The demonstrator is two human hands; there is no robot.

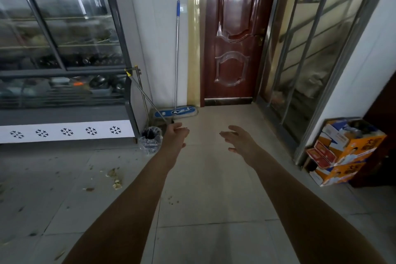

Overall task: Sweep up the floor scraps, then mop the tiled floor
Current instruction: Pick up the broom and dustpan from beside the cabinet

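Blue-gripped mop (pixel 176 60): stands upright against the white wall left of the door, its flat blue-and-white head on the floor.
Left hand (pixel 175 135): stretched forward, fingers loosely curled, holding nothing; just below the foot of a slanted metal handle (pixel 147 98).
Right hand (pixel 237 138): stretched forward beside it, fingers spread and slack, empty.
Scraps (pixel 115 178): pale bits scattered on the tiles left of the left forearm.
Floor (pixel 214 178): pale grey tiles, dustier on the left.
Bin (pixel 150 139): small, lined with clear plastic, at the corner of the glass display cabinet (pixel 64 49).
Door (pixel 233 34): dark red-brown, closed.
Cartons (pixel 342 152): orange, stacked by the right wall.
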